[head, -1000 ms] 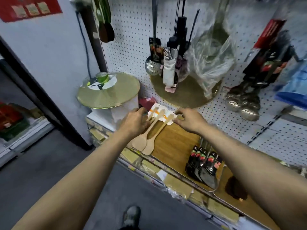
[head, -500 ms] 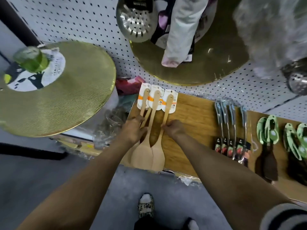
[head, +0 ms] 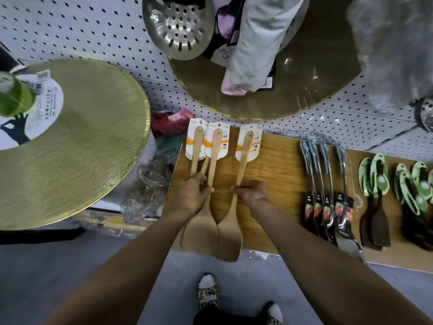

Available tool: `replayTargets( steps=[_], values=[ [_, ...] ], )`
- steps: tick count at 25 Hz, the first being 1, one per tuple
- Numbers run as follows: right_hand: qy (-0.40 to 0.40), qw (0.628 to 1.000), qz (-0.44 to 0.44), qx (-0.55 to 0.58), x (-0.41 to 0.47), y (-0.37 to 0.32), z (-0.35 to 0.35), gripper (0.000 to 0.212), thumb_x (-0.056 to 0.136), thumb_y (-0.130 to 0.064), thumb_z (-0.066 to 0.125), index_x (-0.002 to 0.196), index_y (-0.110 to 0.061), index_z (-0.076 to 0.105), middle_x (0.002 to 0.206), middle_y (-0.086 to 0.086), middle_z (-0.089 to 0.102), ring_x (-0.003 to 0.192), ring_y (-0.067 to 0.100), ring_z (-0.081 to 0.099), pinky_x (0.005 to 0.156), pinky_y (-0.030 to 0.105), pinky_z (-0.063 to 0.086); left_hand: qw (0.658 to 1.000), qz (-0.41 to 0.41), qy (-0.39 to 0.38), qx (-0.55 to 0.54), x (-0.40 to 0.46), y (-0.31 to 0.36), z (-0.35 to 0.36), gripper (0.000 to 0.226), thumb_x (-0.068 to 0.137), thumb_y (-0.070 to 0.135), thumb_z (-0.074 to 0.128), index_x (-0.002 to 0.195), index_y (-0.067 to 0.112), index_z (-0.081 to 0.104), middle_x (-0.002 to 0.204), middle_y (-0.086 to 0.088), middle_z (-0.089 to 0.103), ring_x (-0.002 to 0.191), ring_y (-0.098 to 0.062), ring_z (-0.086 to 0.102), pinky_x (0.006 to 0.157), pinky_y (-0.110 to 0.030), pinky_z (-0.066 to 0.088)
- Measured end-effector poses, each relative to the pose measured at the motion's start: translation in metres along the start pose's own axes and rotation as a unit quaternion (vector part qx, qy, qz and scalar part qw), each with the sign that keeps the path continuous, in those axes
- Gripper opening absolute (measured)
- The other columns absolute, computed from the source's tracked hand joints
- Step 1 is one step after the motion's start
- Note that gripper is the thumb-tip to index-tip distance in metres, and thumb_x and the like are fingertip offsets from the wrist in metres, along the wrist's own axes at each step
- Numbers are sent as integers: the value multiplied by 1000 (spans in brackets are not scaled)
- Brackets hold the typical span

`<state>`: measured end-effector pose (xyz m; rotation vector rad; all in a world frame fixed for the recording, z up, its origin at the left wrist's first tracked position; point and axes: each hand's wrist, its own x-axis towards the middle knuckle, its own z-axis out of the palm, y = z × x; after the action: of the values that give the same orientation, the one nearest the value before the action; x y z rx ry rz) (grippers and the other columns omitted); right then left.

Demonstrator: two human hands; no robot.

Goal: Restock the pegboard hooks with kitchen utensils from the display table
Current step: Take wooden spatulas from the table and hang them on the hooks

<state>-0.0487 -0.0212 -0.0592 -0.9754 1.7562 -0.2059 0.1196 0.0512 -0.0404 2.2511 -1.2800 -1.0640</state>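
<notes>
Several wooden spatulas with white and orange cards lie on the wooden display table [head: 276,174], blades toward me. My left hand [head: 192,195] grips the handles of the left bundle of wooden spatulas [head: 212,158]. My right hand [head: 251,192] pinches the handle of a single wooden spatula [head: 243,156], set a little apart to the right. The white pegboard [head: 82,31] rises behind the table.
A big gold round board [head: 82,141] sits at left, another [head: 304,73] leans on the pegboard. A perforated steel skimmer [head: 178,29] and packaged items hang above. Metal turners [head: 325,184], dark spatulas and green tools [head: 375,179] lie at right. My shoes are below on grey floor.
The camera came closer and looks more steeply down. My right hand has drawn one spatula rightward, away from the bundle that my left hand holds.
</notes>
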Motion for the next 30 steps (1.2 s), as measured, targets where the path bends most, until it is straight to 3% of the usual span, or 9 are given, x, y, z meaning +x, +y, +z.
replayTargets(
  steps=[5, 8, 10, 15, 19, 21, 24, 27, 30],
  values=[
    [17, 997, -3, 78, -31, -1, -39, 23, 75, -12, 85, 82, -13, 63, 84, 5, 70, 67, 17, 66, 63, 29, 56, 998, -56, -9, -24, 13, 14, 19, 38, 86, 34, 69, 118, 18, 55, 119, -8, 62, 114, -29, 58, 98, -45, 48],
    [15, 996, -4, 91, -41, -2, -55, 24, 76, -10, 84, 85, -11, 62, 86, 6, 69, 66, 16, 65, 56, 24, 50, 997, -76, 2, 33, 23, 24, 29, 49, 86, 37, 68, 125, 14, 49, 133, -14, 52, 125, -36, 49, 102, -48, 43],
    [7, 995, 0, 97, -42, 2, -63, 24, 77, -9, 83, 91, -9, 64, 89, 8, 70, 68, 15, 65, 54, 22, 49, 994, -83, 3, 71, 27, 29, 35, 49, 87, 40, 66, 125, 13, 49, 129, -14, 56, 122, -36, 51, 98, -44, 44],
    [-9, 992, 7, 129, -41, 13, -73, 27, 75, -7, 84, 97, -3, 67, 87, 10, 73, 63, 15, 65, 56, 23, 52, 991, -70, 48, 99, 30, 36, 54, 38, 89, 39, 63, 118, 16, 54, 121, -10, 61, 113, -34, 58, 89, -40, 47],
    [-17, 989, 7, 148, -48, 22, -88, 28, 77, -7, 82, 100, -3, 68, 87, 9, 73, 65, 15, 64, 58, 23, 54, 995, -79, 29, 53, 24, 44, 66, 28, 88, 33, 66, 112, 19, 64, 115, -8, 67, 108, -32, 61, 88, -38, 50],
    [-13, 989, 7, 146, -50, 27, -101, 27, 77, -7, 82, 99, -3, 68, 87, 10, 73, 65, 15, 64, 60, 24, 55, 997, -77, 8, 23, 12, 54, 67, 24, 87, 32, 67, 106, 16, 67, 107, -5, 68, 100, -29, 63, 78, -31, 47],
    [-7, 987, 2, 158, -62, 41, -132, 23, 77, -7, 83, 91, -7, 65, 86, 11, 72, 64, 17, 64, 59, 25, 54, 998, -61, -10, -7, -25, 78, 71, 18, 87, 31, 69, 96, 16, 64, 96, -5, 67, 87, -23, 59, 70, -28, 41],
    [1, 984, -20, 178, -83, 68, -176, 23, 77, -7, 83, 82, -12, 61, 84, 11, 71, 65, 20, 63, 57, 27, 50, 999, -36, -17, -32, -70, 106, 86, 21, 82, 30, 74, 90, 17, 60, 99, -4, 70, 89, -22, 63, 75, -28, 47],
    [4, 978, -53, 201, -111, 108, -237, 20, 77, -3, 81, 78, -10, 62, 85, 13, 72, 73, 24, 64, 60, 31, 52, 999, 1, -17, -31, -126, 146, 114, 24, 79, 31, 77, 89, 16, 60, 94, -1, 69, 86, -19, 61, 71, -25, 42]
  ],
)
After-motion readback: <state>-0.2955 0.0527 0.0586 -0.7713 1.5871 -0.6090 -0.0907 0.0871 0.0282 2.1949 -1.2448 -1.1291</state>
